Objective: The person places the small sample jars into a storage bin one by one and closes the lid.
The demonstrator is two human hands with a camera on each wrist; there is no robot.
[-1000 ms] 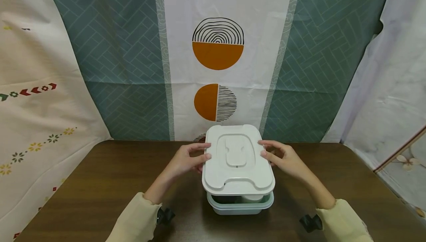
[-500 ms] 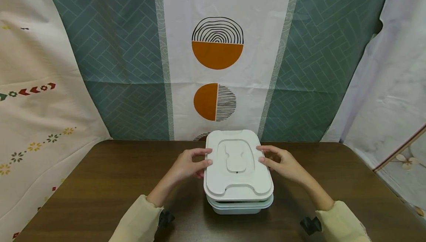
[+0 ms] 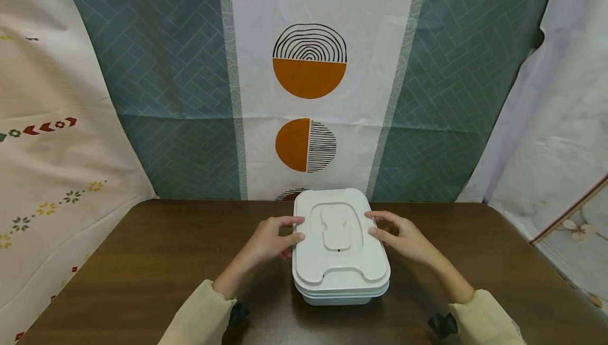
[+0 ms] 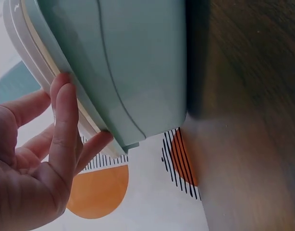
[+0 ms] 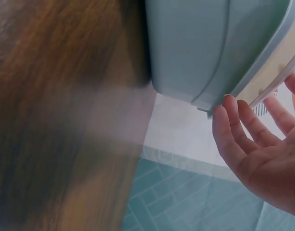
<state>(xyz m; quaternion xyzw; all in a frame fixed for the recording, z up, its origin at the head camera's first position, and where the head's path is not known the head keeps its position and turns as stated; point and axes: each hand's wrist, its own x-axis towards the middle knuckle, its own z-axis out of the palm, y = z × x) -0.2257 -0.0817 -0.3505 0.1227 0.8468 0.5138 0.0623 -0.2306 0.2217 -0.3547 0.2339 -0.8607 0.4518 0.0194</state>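
Note:
A white rectangular lid (image 3: 338, 260) with a raised centre panel lies over a pale green plastic storage box (image 3: 338, 300) on the table. At its left edge, my left hand (image 3: 269, 238) grips the lid, thumb on top and other fingers at the rim. My right hand (image 3: 404, 235) holds the opposite edge in the same way. Seen from the left wrist, fingertips press along the seam between the lid (image 4: 30, 43) and the green box wall (image 4: 128, 62). In the right wrist view, the fingers reach the box's (image 5: 190, 43) upper rim. The box's inside is hidden.
Dark brown wooden table (image 3: 190, 245) surrounds the box. Behind its far edge hangs a patterned cloth (image 3: 190, 70) in green and white with orange circles. Pale cloths hang at the left (image 3: 57, 176) and right (image 3: 546, 123).
The lid has come down onto the box with both hands holding it. The gap at the front, where a pale item showed inside, has closed up.

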